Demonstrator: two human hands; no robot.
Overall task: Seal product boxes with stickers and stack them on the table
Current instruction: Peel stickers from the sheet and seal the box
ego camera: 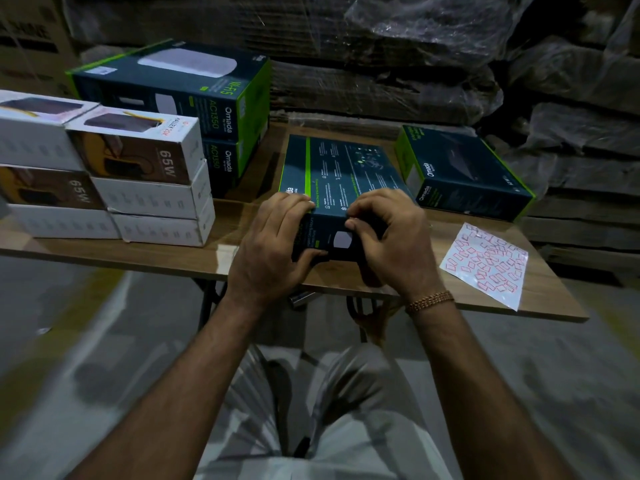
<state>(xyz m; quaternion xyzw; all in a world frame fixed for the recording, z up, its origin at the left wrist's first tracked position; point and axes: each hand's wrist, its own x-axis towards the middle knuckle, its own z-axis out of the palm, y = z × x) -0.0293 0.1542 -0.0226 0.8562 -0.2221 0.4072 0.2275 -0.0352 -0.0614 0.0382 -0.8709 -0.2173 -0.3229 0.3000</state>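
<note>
Your left hand (273, 240) and right hand (388, 233) grip the dark teal-and-green cardboard box (341, 178) at the table's (540, 299) near edge; uneven fingertip pressure risks a creased seal.

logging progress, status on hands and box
Left hand grips dark box near end. Right hand pinches at its front edge. Sticker sheet right, nothing blocking.

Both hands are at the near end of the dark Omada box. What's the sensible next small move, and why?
Probably press the sticker down across the flap seam. The left hand grips the near end of the box, while the right hand works its fingertips at the top edge of that end; the sticker itself is hidden. The sticker sheet lies to the right.
</note>
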